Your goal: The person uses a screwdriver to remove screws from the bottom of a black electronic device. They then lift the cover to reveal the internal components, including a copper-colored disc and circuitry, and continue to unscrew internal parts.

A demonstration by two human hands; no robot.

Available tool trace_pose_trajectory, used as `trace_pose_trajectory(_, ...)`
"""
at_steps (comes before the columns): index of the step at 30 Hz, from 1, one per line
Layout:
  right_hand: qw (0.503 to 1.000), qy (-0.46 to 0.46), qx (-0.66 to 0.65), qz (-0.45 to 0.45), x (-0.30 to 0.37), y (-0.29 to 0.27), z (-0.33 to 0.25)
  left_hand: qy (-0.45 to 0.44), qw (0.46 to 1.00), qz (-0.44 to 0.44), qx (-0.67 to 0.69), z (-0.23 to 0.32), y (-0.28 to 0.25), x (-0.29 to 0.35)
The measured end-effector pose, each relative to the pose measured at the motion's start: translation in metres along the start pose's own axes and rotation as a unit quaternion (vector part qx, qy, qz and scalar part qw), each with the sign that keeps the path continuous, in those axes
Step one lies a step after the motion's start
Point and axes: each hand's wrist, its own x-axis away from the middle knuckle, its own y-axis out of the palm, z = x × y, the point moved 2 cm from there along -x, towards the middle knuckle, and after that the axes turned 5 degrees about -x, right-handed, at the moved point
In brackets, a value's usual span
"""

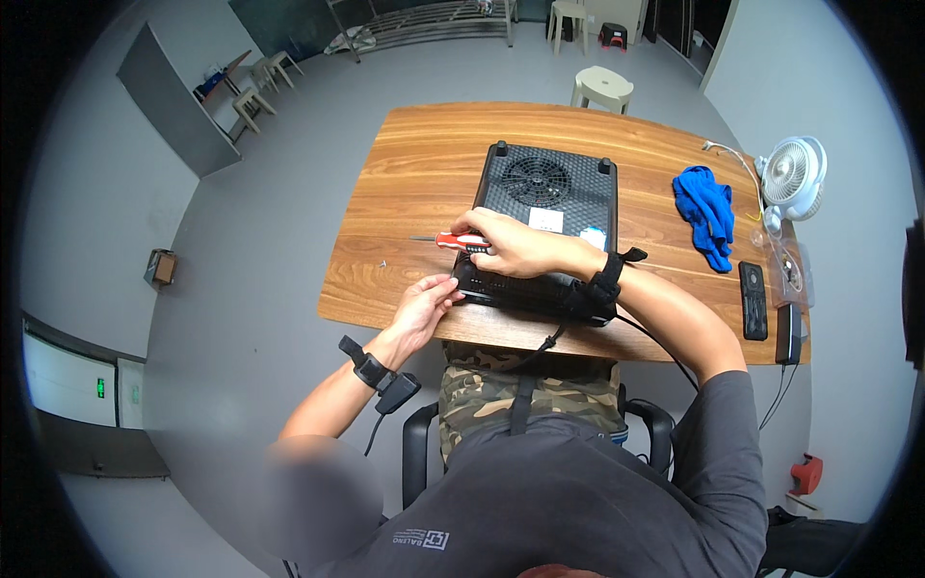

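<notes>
A black induction cooker (588, 183) lies bottom up on the wooden table, its round fan grille, feet and labels facing me. My right hand (511, 243) is closed round the red-and-white handle of a screwdriver (461, 242), over the cooker's near left part. The screwdriver's metal shaft points left, off the casing and over the table. At the near left corner, my left hand (421, 306) has its fingertips pinched together against the casing; whatever is between them is too small to make out. Left of the cooker lie tiny bits, perhaps screws (383, 263).
On the table's right side are a blue cloth (707, 217), a white fan (795, 178), a black rectangular object (753, 301), a clear container (792, 274) and a black adapter (788, 333). Cables hang by my right forearm. A stool (603, 87) stands behind the table.
</notes>
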Motion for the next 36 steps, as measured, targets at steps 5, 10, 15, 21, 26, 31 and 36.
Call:
trace_pose_trajectory(5,1.0,-0.009,0.001,0.008,0.001,0.001,0.003,0.009,1.0,-0.001,-0.002,0.001,-0.001,-0.001)
trace_pose_trajectory(10,1.0,-0.005,-0.015,0.018,0.001,0.0,-0.002,-0.008,1.0,-0.006,-0.001,0.005,0.001,0.001)
trace_pose_trajectory(15,1.0,-0.005,-0.012,0.021,0.003,0.001,0.0,-0.019,1.0,0.002,-0.012,0.005,0.005,0.003)
trace_pose_trajectory(21,1.0,-0.009,-0.01,0.016,0.002,0.002,-0.002,-0.021,1.0,0.019,-0.01,0.001,-0.002,-0.002)
trace_pose_trajectory(26,1.0,-0.003,-0.002,0.021,0.003,0.001,0.0,-0.049,0.998,0.023,0.031,0.013,0.013,0.008)
trace_pose_trajectory(31,0.999,-0.02,0.006,0.024,0.002,0.005,0.009,0.016,0.999,0.013,-0.032,0.007,0.008,0.003)
trace_pose_trajectory(36,1.0,-0.017,-0.001,0.017,0.001,0.007,0.011,0.02,0.998,0.027,-0.056,0.005,0.006,0.002)
